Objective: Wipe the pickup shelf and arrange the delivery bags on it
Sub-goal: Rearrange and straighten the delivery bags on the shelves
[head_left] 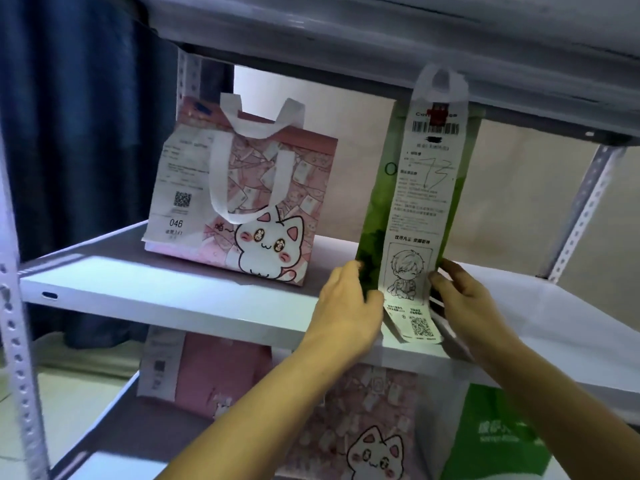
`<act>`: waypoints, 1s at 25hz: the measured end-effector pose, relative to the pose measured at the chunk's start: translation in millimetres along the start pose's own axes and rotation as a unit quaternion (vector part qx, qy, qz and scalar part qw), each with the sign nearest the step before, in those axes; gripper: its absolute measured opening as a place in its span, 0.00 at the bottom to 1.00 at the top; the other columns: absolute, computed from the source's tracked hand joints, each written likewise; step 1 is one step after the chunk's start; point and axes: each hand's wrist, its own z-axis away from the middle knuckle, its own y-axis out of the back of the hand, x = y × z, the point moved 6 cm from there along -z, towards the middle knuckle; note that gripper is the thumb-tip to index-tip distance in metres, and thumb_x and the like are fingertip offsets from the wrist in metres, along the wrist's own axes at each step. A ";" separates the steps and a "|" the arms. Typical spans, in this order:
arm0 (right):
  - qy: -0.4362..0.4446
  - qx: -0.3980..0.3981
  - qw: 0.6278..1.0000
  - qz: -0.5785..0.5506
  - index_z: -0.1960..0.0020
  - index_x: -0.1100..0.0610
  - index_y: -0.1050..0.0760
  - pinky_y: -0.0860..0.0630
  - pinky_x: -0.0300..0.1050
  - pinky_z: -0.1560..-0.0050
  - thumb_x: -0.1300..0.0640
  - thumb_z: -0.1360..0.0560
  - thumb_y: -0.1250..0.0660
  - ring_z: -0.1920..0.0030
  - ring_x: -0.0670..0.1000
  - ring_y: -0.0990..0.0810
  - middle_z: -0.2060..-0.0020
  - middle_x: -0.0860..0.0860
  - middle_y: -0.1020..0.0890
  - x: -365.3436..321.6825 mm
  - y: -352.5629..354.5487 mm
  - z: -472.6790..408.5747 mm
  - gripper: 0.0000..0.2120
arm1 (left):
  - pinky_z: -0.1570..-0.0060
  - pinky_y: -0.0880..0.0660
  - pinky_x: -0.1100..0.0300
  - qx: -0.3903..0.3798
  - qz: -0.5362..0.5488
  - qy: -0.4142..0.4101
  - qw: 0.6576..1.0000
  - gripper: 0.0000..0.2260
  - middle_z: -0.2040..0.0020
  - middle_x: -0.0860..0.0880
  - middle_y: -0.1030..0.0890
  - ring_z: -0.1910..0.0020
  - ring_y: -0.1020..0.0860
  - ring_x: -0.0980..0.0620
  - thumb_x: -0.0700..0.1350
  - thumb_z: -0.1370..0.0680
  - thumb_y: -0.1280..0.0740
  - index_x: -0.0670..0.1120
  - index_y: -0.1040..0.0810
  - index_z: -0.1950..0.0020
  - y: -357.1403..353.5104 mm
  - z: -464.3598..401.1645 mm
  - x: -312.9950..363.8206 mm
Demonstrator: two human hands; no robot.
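Observation:
A tall, narrow green delivery bag (381,209) with a long white receipt down its front stands on the white metal shelf (166,292), right of centre. My left hand (346,306) grips its lower left corner and my right hand (464,299) grips its lower right edge. The receipt's end hangs over the shelf's front lip between my hands. A pink delivery bag (263,209) with a white cartoon cat, white handles and a receipt marked 046 stands upright to the left, apart from the green bag.
The shelf above (346,64) sits close over the green bag's white handle. On the shelf below (138,441) stand two pink cat bags (374,427) and a green-and-white bag (498,434). Perforated uprights (20,358) frame the rack; a dark curtain (76,116) hangs left.

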 end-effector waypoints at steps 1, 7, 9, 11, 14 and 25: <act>0.004 0.025 1.000 0.004 0.29 0.44 0.31 0.23 0.33 0.71 0.53 0.16 0.42 0.56 0.44 0.19 0.41 0.44 0.20 -2.6 3.5 6.3 0.16 | 0.36 0.28 0.51 0.001 -0.003 -0.024 1.000 0.18 0.32 0.53 0.29 0.37 0.27 0.52 0.48 0.19 0.40 0.52 0.33 0.28 0.8 7.6 1.6; 0.161 0.107 0.976 0.104 0.37 0.37 0.25 0.25 0.31 0.59 0.50 0.18 0.39 0.43 0.42 0.21 0.43 0.36 0.20 -10.3 11.8 67.0 0.13 | 0.37 0.29 0.59 0.014 -0.027 -0.189 0.982 0.13 0.37 0.58 0.29 0.38 0.31 0.59 0.45 0.18 0.41 0.53 0.29 0.34 7.3 72.0 -2.7; 0.229 0.095 0.954 0.166 0.41 0.32 0.28 0.25 0.38 0.48 0.46 0.19 0.41 0.44 0.39 0.22 0.46 0.34 0.22 -6.5 -4.6 93.2 0.11 | 0.41 0.31 0.63 0.031 -0.061 -0.229 0.971 0.12 0.40 0.56 0.28 0.40 0.31 0.57 0.44 0.20 0.41 0.51 0.27 0.37 9.9 92.8 -13.1; 0.256 0.066 0.946 0.186 0.41 0.31 0.30 0.24 0.34 0.44 0.45 0.18 0.42 0.44 0.41 0.23 0.45 0.38 0.22 6.9 -28.0 114.3 0.10 | 0.42 0.31 0.62 0.032 -0.069 -0.220 0.972 0.12 0.41 0.55 0.27 0.42 0.31 0.55 0.43 0.20 0.40 0.50 0.27 0.38 10.7 107.7 -34.1; 0.255 0.023 0.949 0.186 0.41 0.34 0.27 0.26 0.31 0.44 0.47 0.21 0.38 0.46 0.41 0.21 0.46 0.35 0.21 32.4 -72.5 133.7 0.11 | 0.40 0.31 0.61 0.028 -0.057 -0.147 0.987 0.12 0.40 0.58 0.29 0.40 0.33 0.58 0.45 0.19 0.42 0.53 0.29 0.37 15.4 119.2 -86.4; -0.075 -0.158 0.981 0.079 0.52 0.49 0.19 0.24 0.34 0.53 0.60 0.23 0.32 0.54 0.42 0.19 0.51 0.46 0.15 186.4 -271.2 102.2 0.08 | 0.40 0.28 0.61 0.097 -0.075 0.085 0.989 0.10 0.45 0.65 0.27 0.40 0.30 0.62 0.46 0.19 0.42 0.60 0.28 0.42 70.9 147.4 -269.5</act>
